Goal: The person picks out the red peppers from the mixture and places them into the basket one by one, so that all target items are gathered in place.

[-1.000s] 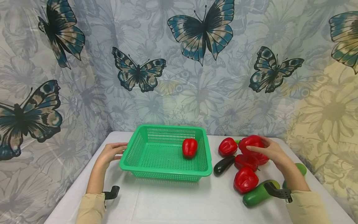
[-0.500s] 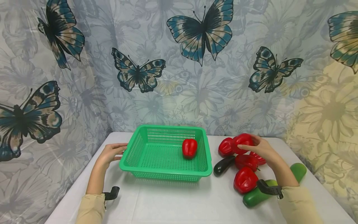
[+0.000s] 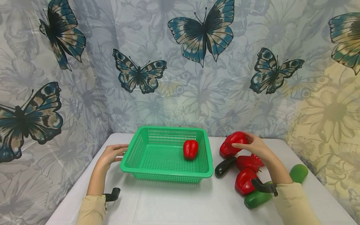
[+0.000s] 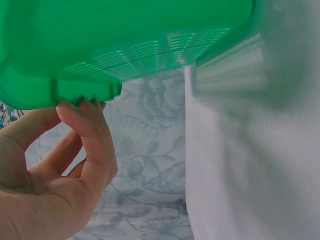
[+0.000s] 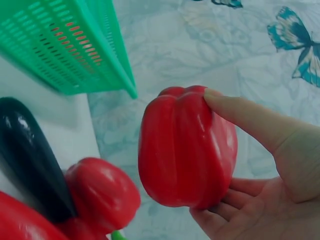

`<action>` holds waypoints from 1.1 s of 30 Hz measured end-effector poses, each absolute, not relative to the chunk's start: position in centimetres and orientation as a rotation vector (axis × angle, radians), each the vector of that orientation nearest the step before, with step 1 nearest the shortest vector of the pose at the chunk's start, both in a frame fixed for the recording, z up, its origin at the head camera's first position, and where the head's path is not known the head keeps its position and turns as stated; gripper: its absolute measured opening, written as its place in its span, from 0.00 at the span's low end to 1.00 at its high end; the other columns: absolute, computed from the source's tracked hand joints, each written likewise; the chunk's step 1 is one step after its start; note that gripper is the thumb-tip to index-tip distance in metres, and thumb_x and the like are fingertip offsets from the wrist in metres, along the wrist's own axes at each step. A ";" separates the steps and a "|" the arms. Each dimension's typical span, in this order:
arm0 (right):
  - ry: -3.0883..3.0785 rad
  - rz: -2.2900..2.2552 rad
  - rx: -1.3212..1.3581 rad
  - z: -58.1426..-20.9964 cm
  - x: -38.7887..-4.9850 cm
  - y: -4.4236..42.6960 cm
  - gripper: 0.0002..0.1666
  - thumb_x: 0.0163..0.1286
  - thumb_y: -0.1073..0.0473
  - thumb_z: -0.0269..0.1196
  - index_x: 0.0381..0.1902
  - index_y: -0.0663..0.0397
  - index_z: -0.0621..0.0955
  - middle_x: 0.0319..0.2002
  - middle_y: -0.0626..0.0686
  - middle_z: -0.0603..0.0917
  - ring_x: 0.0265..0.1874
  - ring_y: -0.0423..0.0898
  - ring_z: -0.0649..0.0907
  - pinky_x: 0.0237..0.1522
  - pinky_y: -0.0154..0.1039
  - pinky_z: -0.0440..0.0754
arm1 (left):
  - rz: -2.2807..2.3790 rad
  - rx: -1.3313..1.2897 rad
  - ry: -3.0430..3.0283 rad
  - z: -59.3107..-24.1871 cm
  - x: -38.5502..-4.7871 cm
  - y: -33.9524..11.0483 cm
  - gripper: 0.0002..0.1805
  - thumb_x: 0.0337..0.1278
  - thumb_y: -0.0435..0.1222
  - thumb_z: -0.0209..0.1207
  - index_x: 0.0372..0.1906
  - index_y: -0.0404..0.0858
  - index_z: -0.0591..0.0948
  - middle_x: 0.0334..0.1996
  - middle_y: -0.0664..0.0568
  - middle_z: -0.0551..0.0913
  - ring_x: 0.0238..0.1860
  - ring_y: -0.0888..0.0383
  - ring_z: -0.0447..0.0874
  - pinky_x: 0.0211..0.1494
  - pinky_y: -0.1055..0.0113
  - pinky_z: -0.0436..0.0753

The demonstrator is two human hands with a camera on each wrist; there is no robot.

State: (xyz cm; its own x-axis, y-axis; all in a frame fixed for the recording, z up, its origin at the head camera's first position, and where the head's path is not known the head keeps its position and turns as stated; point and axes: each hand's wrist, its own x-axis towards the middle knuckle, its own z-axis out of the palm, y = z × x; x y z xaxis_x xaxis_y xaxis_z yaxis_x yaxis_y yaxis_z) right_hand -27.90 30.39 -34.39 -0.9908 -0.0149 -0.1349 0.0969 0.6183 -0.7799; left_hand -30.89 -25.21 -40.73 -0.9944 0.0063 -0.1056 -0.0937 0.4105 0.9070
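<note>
Since half a second ago, the right hand [image 3: 256,146] and the big red pepper [image 3: 238,138] have been moving left, a bit closer to the green basket [image 3: 168,173], while the left hand [image 3: 110,155] and the basket are staying in the same spots. That right hand is holding the pepper, with the thumb pressing on one side and the other fingers wrapping around the other side. Over on the left, bent fingertips are touching the basket's outer edge, but I cannot tell if they are pinching it or only touching it. Right now the big pepper seems to be hanging in the air, outside the basket and to its right. From the head it is partly covering a lower red pepper [image 3: 226,152], and I cannot tell if those two are touching. Just by them, a dark eggplant [image 3: 223,168] is lying near the basket, and a long green vegetable [image 3: 254,200] is lying closer to the person, partly hiding behind the right arm. One loose red pepper [image 3: 190,149] is already sitting inside the basket, over toward its right side. By the look of it, the step going on is carrying the big pepper toward the basket. Next, I am guessing, the hand is needing to keep its hold, go over the right edge without bumping it, and find room beside the pepper inside, while the left hand is helping the basket stay still
</note>
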 end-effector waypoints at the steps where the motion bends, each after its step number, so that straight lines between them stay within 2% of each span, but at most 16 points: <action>1: 2.707 -1.318 0.072 -34.3 -27.9 30.2 0.65 0.63 0.35 0.64 0.78 0.62 0.42 0.74 0.72 0.54 0.72 0.70 0.57 0.67 0.69 0.64 | 1.656 -0.080 2.560 -40.7 -30.9 -25.2 0.28 0.69 0.44 0.56 0.66 0.32 0.73 0.65 0.35 0.72 0.44 0.61 0.81 0.48 0.65 0.87; 10: 2.689 -1.340 0.049 -33.8 -28.3 28.6 0.62 0.63 0.39 0.65 0.78 0.61 0.45 0.74 0.70 0.56 0.71 0.68 0.59 0.68 0.67 0.65 | 1.660 -0.083 2.564 -40.7 -30.9 -25.2 0.27 0.69 0.44 0.56 0.66 0.32 0.73 0.63 0.35 0.73 0.43 0.62 0.80 0.49 0.64 0.87; 19: 2.657 -1.358 0.018 -33.7 -28.8 27.2 0.60 0.63 0.40 0.66 0.78 0.58 0.46 0.74 0.68 0.58 0.70 0.67 0.61 0.66 0.62 0.72 | 1.662 -0.085 2.561 -40.7 -30.9 -25.2 0.28 0.69 0.44 0.56 0.66 0.32 0.73 0.63 0.36 0.74 0.42 0.63 0.80 0.48 0.65 0.87; 27: 2.644 -1.347 0.019 -33.7 -29.1 26.0 0.62 0.62 0.39 0.66 0.78 0.59 0.46 0.74 0.68 0.58 0.71 0.65 0.61 0.68 0.62 0.69 | 1.657 -0.083 2.569 -40.6 -30.8 -25.1 0.28 0.69 0.44 0.56 0.66 0.31 0.73 0.63 0.35 0.74 0.41 0.65 0.80 0.48 0.66 0.87; 33: 2.632 -1.364 0.013 -33.5 -29.4 25.2 0.60 0.62 0.41 0.67 0.78 0.57 0.47 0.74 0.67 0.58 0.71 0.65 0.61 0.67 0.61 0.71 | 1.651 -0.088 2.571 -40.8 -30.9 -25.2 0.28 0.69 0.44 0.56 0.66 0.31 0.72 0.63 0.35 0.73 0.41 0.64 0.80 0.48 0.66 0.87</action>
